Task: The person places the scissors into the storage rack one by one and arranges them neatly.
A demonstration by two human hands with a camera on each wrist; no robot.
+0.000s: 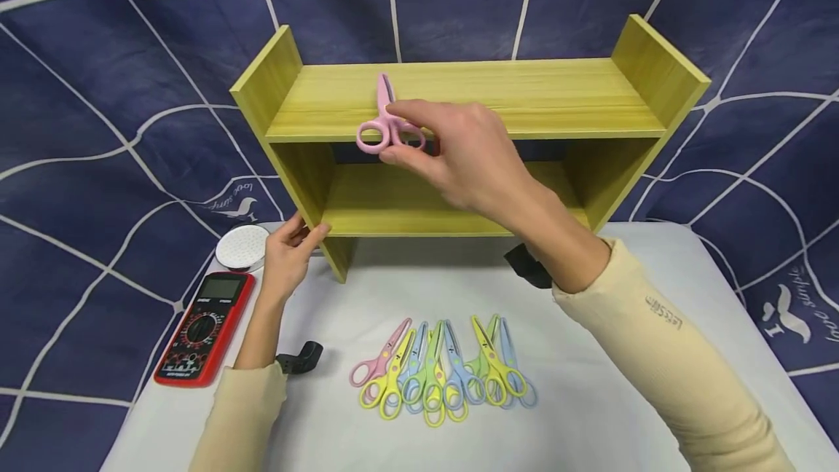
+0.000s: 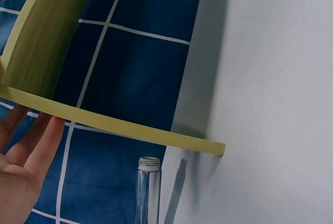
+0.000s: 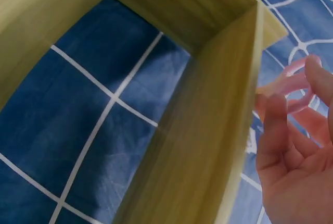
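Pink scissors (image 1: pixel 383 126) are pinched by the handles between the thumb and fingers of my right hand (image 1: pixel 459 148), blades pointing up and away, before the top board of a wooden shelf (image 1: pixel 472 97). In the right wrist view the pink handles (image 3: pixel 296 83) show beside the shelf's edge. My left hand (image 1: pixel 288 253) holds the shelf's left side panel near the lower board, thumb on the front; in the left wrist view its fingers (image 2: pixel 44 146) lie against the panel's outer face. On the table below, several pink, yellow, green and blue scissors (image 1: pixel 432 374) lie overlapping in a row.
A red multimeter (image 1: pixel 206 330) lies at the table's left, with a white shower head (image 1: pixel 241 248) behind it. Its chrome handle (image 2: pixel 148 195) appears in the left wrist view. A dark blue cloth with white lines (image 1: pixel 98 130) hangs behind the white table (image 1: pixel 609 384).
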